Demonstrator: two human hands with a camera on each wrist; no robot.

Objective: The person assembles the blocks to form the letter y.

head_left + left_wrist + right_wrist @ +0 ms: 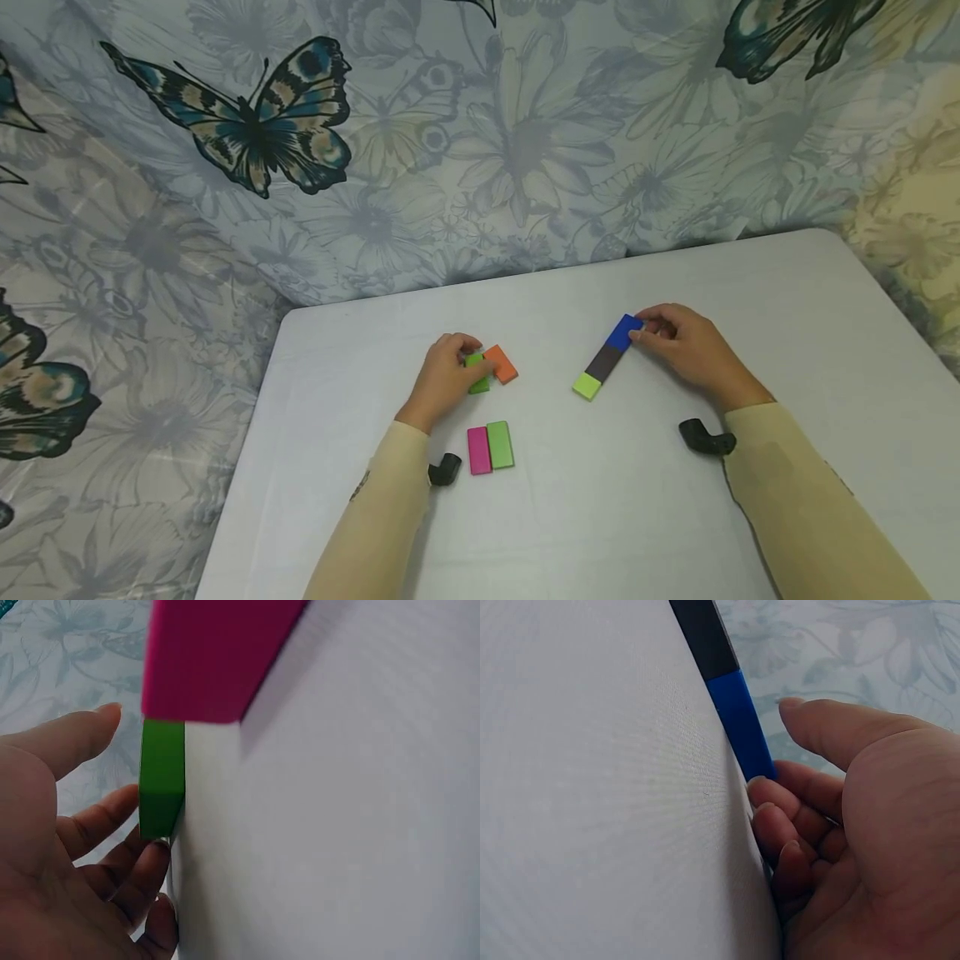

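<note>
In the head view my left hand is at a green block, beside an orange block. The left wrist view has its fingers at the end of that green block, with the thumb raised apart from it. On the right, a blue block, a dark brown block and a yellow-green block lie end to end in a slanted row. My right hand touches the blue end. Its fingers bend loosely by the blue block in the right wrist view, the thumb held off.
Nearer to me, a pink block and a light green block lie side by side. All the blocks rest on a white table. Butterfly-printed fabric hangs behind its far edge. A black wrist device sits at the right cuff.
</note>
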